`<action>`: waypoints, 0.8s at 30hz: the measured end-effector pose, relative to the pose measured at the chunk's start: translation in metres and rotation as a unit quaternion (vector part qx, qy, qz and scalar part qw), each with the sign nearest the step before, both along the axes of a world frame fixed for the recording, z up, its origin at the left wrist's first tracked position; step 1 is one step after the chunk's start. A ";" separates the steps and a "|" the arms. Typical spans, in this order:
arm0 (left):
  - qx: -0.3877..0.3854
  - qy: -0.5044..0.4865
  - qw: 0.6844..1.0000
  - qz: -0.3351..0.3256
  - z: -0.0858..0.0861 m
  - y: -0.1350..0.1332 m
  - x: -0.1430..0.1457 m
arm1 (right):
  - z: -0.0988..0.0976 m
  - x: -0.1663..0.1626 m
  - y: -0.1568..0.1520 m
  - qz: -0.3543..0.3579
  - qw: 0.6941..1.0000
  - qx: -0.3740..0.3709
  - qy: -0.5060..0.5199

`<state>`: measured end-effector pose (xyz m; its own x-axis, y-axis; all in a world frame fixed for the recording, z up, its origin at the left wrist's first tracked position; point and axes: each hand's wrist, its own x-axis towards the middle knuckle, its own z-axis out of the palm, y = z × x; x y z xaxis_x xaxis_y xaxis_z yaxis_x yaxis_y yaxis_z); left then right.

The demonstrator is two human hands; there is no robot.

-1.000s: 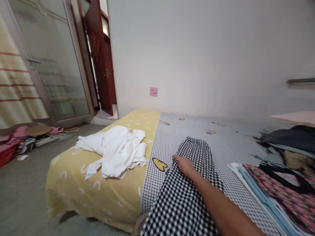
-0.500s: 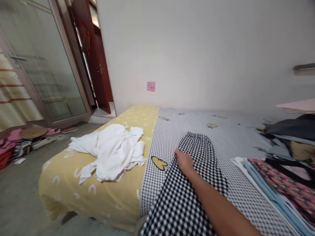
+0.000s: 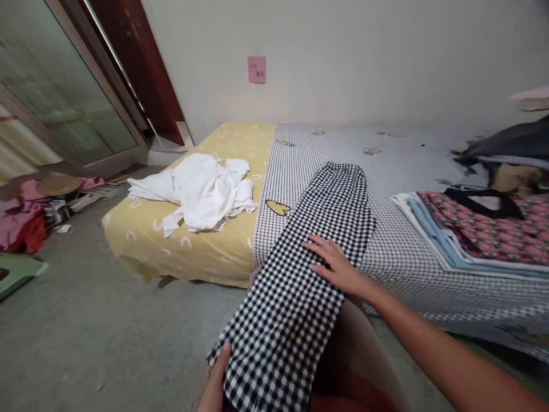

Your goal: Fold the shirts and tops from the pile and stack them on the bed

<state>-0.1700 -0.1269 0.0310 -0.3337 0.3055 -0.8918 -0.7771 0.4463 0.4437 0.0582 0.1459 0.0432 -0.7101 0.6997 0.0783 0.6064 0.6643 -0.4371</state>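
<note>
A black-and-white checked garment [image 3: 300, 274] lies stretched from the bed's near edge down over my lap. My right hand [image 3: 337, 266] rests flat on its middle, fingers spread, open. At the bottom of the view my left hand [image 3: 214, 383] grips the garment's near corner, thumb on top of the cloth. The bed [image 3: 386, 171] carries a grey checked sheet with small yellow prints.
A crumpled white garment [image 3: 197, 189] lies on the yellow sheet [image 3: 206, 252] at the bed's left end. A stack of folded clothes [image 3: 480, 234] sits on the right, dark clothes [image 3: 510, 149] behind it. Clutter [image 3: 30, 217] lines the floor by the glass door.
The view tipped downward and back. My right hand slid toward me along the checked garment and spread flat. My left hand came into view holding the garment's near corner.
</note>
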 end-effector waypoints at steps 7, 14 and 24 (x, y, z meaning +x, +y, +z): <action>0.090 -0.045 0.989 0.107 -0.006 0.012 0.000 | -0.022 0.013 -0.151 0.190 0.979 0.067 -0.039; 0.099 -0.090 0.980 0.149 0.003 0.020 0.002 | -0.051 -0.023 -0.165 0.274 0.958 0.025 0.085; 0.251 -0.145 0.938 0.191 0.013 0.015 -0.012 | -0.021 -0.036 -0.130 -0.135 0.900 -0.384 0.155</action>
<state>-0.1816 -0.1124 0.0443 -0.2697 0.6191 -0.7375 -0.9583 -0.0974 0.2687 0.0217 0.0162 0.0217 -0.5335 0.7761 -0.3363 0.4701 -0.0585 -0.8807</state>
